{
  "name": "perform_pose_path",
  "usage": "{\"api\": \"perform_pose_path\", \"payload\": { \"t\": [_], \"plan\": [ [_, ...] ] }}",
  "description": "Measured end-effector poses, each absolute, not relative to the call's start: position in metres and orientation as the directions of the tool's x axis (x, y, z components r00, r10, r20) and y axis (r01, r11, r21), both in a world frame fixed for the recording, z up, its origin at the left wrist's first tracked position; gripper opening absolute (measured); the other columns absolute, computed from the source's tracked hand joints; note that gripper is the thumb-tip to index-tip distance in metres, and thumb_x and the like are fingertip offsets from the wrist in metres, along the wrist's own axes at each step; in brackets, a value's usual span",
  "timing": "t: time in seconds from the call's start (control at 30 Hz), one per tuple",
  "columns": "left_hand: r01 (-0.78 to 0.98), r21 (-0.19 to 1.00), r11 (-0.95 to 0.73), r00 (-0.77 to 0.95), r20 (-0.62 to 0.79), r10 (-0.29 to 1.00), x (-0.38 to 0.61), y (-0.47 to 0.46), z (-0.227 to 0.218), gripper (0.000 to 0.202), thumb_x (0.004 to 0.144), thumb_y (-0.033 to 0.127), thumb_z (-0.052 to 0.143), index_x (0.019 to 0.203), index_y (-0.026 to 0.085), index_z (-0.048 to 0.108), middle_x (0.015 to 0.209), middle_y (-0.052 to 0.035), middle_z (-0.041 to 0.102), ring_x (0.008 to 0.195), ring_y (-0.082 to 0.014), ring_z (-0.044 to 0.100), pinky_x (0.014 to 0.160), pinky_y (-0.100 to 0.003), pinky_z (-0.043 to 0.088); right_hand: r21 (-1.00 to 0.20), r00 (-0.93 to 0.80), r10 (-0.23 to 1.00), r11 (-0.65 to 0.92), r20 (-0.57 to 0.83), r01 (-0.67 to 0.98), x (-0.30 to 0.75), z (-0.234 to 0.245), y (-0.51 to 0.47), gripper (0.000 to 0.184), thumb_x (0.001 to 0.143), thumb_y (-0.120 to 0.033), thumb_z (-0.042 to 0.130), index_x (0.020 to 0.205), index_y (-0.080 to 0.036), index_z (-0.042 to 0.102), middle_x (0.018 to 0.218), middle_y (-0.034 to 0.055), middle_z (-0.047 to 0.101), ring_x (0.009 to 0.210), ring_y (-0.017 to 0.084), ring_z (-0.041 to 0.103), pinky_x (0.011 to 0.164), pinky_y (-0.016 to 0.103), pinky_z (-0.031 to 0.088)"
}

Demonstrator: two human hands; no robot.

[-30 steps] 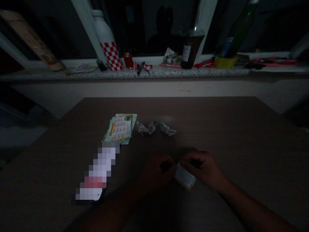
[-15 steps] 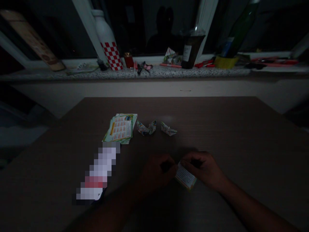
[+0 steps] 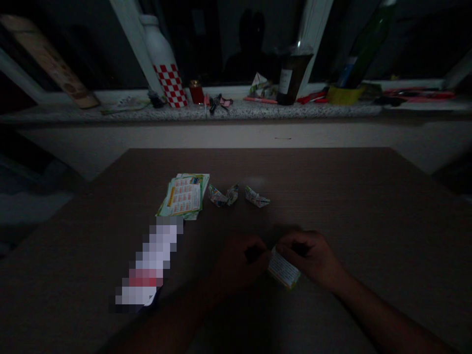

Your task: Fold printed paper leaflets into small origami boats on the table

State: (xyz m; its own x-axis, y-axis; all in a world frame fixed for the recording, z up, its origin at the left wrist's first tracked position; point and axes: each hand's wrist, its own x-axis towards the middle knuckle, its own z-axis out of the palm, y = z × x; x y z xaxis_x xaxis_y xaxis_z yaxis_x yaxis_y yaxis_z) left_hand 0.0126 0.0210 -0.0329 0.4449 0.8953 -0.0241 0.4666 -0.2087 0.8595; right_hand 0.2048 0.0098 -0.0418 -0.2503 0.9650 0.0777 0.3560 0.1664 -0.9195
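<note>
Printed paper slip (image 3: 284,270) sits between left hand (image 3: 239,260) and right hand (image 3: 317,259), both pinching it; uneven pulling could tear it.

A checkered bottle (image 3: 165,61) (red on white) stands on the speckled windowsill (image 3: 250,111).

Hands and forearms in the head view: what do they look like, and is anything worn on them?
The left hand and right hand are ungloved. The left forearm and right forearm are bare, with no sleeves visible. I see no watch or bracelet; dim light hides finer details.
</note>
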Motion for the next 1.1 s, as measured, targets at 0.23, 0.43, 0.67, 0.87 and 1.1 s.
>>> {"api": "perform_pose_path", "payload": {
  "t": [0.23,0.43,0.67,0.87,1.1],
  "plan": [
    [0.476,0.859,-0.191,0.436,-0.041,0.899,0.0143,0.0203,-0.0296,0.017,0.078,0.027,0.057,0.070,0.013,0.065,0.062,0.0001,0.061,0.059,-0.0112,0.053,0.054,-0.020,0.037,-0.916,-0.252,0.965,0.158,0.066,0.367,0.2058,-0.0423,0.0095,0.020,0.082,-0.029,0.057,0.071,-0.016,0.067,0.062,0.0021,0.064,0.056,0.013,0.057,0.053,0.023,0.045],
    [0.463,0.865,-0.193,0.450,-0.041,0.892,0.0138,0.0199,-0.0300,0.019,0.079,0.029,0.056,0.072,0.013,0.065,0.063,-0.0006,0.061,0.058,-0.0114,0.053,0.054,-0.020,0.037,-0.921,-0.256,0.964,0.157,0.065,0.356,0.2059,-0.0428,0.0097,0.019,0.082,-0.029,0.057,0.071,-0.016,0.067,0.061,0.0013,0.062,0.056,0.013,0.055,0.052,0.023,0.044],
    [0.462,0.865,-0.198,0.448,-0.035,0.893,0.0134,0.0199,-0.0304,0.019,0.079,0.028,0.056,0.072,0.013,0.065,0.064,-0.0004,0.062,0.059,-0.0115,0.054,0.055,-0.020,0.038,-0.919,-0.250,0.966,0.160,0.070,0.361,0.2053,-0.0420,0.0097,0.019,0.083,-0.029,0.057,0.072,-0.016,0.067,0.062,0.0015,0.063,0.057,0.013,0.056,0.053,0.024,0.045],
    [0.459,0.872,-0.168,0.447,-0.063,0.893,0.0136,0.0203,-0.0287,0.018,0.078,0.028,0.057,0.071,0.013,0.064,0.063,0.0002,0.060,0.059,-0.0114,0.053,0.054,-0.020,0.038,-0.919,-0.255,0.965,0.156,0.062,0.363,0.2050,-0.0401,0.0094,0.019,0.083,-0.029,0.057,0.071,-0.016,0.067,0.062,0.0017,0.064,0.056,0.013,0.057,0.052,0.024,0.045],
    [0.459,0.873,-0.168,0.444,-0.061,0.894,0.0149,0.0201,-0.0255,0.018,0.079,0.026,0.056,0.071,0.013,0.065,0.063,0.0002,0.061,0.059,-0.0111,0.053,0.055,-0.020,0.038,-0.912,-0.250,0.966,0.160,0.066,0.377,0.2047,-0.0398,0.0097,0.020,0.082,-0.030,0.057,0.072,-0.016,0.067,0.061,0.0019,0.064,0.055,0.013,0.057,0.052,0.024,0.045]
  ]
}}
